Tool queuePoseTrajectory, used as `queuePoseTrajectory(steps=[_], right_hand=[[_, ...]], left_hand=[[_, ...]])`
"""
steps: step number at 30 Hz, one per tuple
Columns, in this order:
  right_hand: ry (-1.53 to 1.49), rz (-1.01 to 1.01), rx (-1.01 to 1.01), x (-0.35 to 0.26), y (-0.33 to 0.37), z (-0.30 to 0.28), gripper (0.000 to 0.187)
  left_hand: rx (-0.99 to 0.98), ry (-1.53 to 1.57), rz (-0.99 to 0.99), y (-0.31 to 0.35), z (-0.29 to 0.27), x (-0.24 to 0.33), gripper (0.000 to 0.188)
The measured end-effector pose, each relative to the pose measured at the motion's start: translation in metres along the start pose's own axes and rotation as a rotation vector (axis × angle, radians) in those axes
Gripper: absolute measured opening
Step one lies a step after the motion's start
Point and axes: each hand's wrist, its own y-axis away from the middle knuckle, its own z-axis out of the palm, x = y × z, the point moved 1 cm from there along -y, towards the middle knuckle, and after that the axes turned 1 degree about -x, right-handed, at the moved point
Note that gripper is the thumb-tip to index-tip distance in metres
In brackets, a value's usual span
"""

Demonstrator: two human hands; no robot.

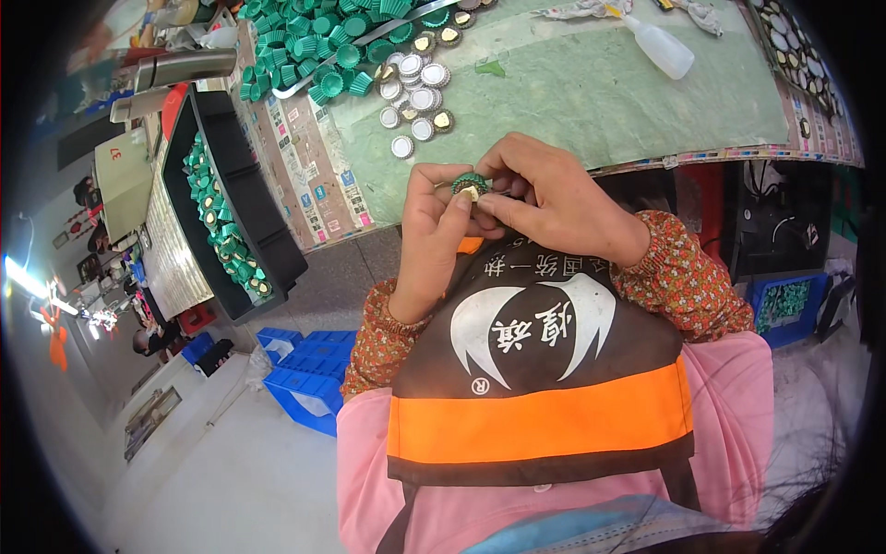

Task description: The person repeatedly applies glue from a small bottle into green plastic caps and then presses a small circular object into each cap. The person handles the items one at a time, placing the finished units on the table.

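Observation:
Both hands meet just past the table's near edge, in front of my dark apron. Between their fingertips is a small green fluted cap (470,179) with a pale gold piece showing at its near side. My left hand (436,226) pinches the cap from the left, thumb against it. From the right, my right hand (552,198) closes on it with thumb and fingers, hiding part of it. Beyond the hands, several round crimped metal caps (425,99) with white or gold faces lie on the green table cover (563,106). A large heap of green fluted cups (305,42) spreads behind them.
A metal strip (406,22) crosses the heap. At the left stands a black bin (277,247) holding green caps, with blue crates (318,365) on the floor below. A white squeeze bottle (663,51) lies at the back; a tray of round caps (796,44) sits far right.

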Motion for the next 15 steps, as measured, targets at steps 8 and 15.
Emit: queuePoseTrajectory(steps=[8,15], right_hand=[[-0.312,0.265,-0.023,0.01,0.003,0.012,0.023],[-0.393,0.304,-0.075,0.018,-0.003,0.01,0.015]], left_hand=[[0.027,-0.019,-0.004,0.003,0.003,-0.005,0.02],[0.079,-0.005,-0.045,-0.001,0.001,-0.013,0.014]])
